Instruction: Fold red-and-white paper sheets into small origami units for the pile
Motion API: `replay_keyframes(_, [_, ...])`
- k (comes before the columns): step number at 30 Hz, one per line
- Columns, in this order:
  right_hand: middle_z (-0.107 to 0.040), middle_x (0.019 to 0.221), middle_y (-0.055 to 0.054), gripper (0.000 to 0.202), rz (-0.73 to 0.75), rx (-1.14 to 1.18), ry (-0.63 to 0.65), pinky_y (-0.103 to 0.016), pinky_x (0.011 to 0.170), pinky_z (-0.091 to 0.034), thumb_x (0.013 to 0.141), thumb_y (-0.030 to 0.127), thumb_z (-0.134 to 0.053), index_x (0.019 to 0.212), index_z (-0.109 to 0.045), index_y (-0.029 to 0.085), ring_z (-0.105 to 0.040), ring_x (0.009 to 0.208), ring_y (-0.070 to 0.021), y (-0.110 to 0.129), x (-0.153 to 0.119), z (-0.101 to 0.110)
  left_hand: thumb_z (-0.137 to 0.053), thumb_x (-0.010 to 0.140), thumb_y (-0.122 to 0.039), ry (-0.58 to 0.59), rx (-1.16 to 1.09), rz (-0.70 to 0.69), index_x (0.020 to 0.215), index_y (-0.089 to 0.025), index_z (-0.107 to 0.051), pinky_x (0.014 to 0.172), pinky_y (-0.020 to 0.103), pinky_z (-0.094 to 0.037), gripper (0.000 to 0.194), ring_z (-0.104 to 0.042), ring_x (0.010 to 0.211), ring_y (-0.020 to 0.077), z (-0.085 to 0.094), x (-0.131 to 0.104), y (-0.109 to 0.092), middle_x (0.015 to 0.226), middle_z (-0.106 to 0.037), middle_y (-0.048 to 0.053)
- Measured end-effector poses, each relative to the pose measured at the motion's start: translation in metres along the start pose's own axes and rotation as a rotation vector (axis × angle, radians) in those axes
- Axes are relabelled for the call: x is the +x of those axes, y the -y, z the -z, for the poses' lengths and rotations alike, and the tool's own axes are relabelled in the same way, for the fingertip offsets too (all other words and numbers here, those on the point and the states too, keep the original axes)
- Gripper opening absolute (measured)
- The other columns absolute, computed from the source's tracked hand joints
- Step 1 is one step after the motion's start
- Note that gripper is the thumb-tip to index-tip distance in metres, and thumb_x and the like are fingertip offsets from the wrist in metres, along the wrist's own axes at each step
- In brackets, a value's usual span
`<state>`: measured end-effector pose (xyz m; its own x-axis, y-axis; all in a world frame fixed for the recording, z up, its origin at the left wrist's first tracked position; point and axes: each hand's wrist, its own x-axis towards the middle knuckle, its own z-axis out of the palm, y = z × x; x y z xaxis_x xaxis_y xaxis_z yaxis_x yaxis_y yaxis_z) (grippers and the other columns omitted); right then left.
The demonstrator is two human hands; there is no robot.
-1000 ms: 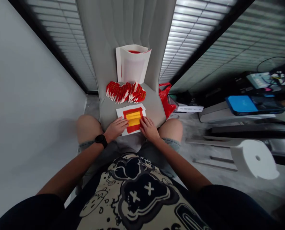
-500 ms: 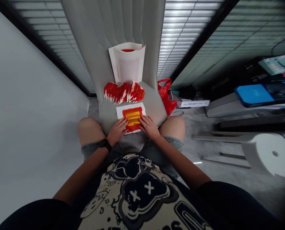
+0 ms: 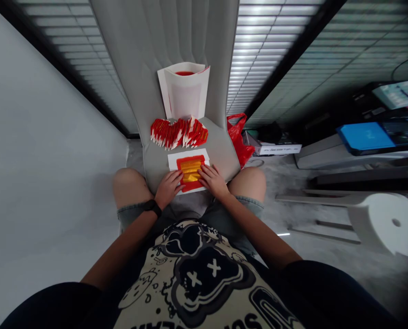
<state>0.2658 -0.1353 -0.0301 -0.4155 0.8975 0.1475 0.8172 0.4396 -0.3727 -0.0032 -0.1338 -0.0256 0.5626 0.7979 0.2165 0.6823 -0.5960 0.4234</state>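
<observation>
On the grey chair seat lies a white sheet of paper with a red block and a gold middle, like joss paper. Creases or a raised fold run across the shiny gold part. My left hand rests on its left edge, fingers stretched onto the red and gold, thumb apart and lower. My right hand lies on the right side, fingertips at the gold's edge, fingers extended. Whether the fingertips pinch the gold layer is too small to see. Just beyond stands a curved row of folded red-and-white papers.
A large white packet, red inside its gaping top, leans on the chair back. At the right are a red plastic bag, a white box, a white stool and a desk with a blue object.
The gold part's lower edge looks more raised and catches more light. Both hands stay at the sheet's sides with slight finger movement. The whole view has shifted a little.
</observation>
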Motion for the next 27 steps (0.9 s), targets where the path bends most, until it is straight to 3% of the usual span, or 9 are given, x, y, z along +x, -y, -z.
replay_keyframes(7, [-0.058, 0.144, -0.014, 0.039, 0.041, -0.068, -0.046, -0.055, 0.121, -0.029, 0.101, 0.036, -0.053, 0.134, -0.064, 0.020, -0.050, 0.136, -0.0290, 0.000, -0.001, 0.000, -0.051, 0.100, -0.040, -0.068, -0.002, 0.017, 0.131, -0.019, -0.062, 0.108, 0.044, -0.046, 0.039, -0.053, 0.125, 0.0257, 0.001, 0.002, -0.002, 0.133, -0.062, 0.012])
replay_keyframes(15, [-0.055, 0.146, -0.013, 0.036, 0.077, -0.026, -0.017, -0.056, 0.121, -0.032, 0.100, 0.035, -0.054, 0.132, -0.066, 0.023, -0.045, 0.140, -0.0286, 0.001, 0.003, 0.007, -0.052, 0.100, -0.039, -0.048, 0.032, 0.032, 0.132, -0.023, -0.063, 0.104, 0.044, -0.045, 0.038, -0.052, 0.122, 0.0263, 0.005, 0.004, -0.005, 0.132, -0.061, 0.011])
replay_keyframes(20, [-0.064, 0.134, -0.012, 0.036, 0.101, -0.005, 0.006, -0.053, 0.121, -0.033, 0.101, 0.032, -0.053, 0.133, -0.065, 0.024, -0.055, 0.130, -0.0260, -0.003, 0.007, 0.009, -0.051, 0.101, -0.036, -0.068, 0.028, 0.035, 0.128, -0.024, -0.066, 0.102, 0.043, -0.045, 0.034, -0.052, 0.119, 0.0260, 0.006, 0.004, -0.005, 0.128, -0.062, 0.010])
replay_keyframes(27, [-0.063, 0.133, -0.014, 0.031, 0.145, 0.015, -0.012, -0.053, 0.116, -0.040, 0.098, 0.033, -0.058, 0.126, -0.070, 0.026, -0.055, 0.129, -0.0267, -0.012, 0.007, 0.006, -0.058, 0.097, -0.043, -0.031, 0.040, 0.021, 0.131, -0.023, -0.064, 0.101, 0.045, -0.045, 0.040, -0.052, 0.119, 0.0272, 0.004, 0.003, -0.002, 0.129, -0.061, 0.011])
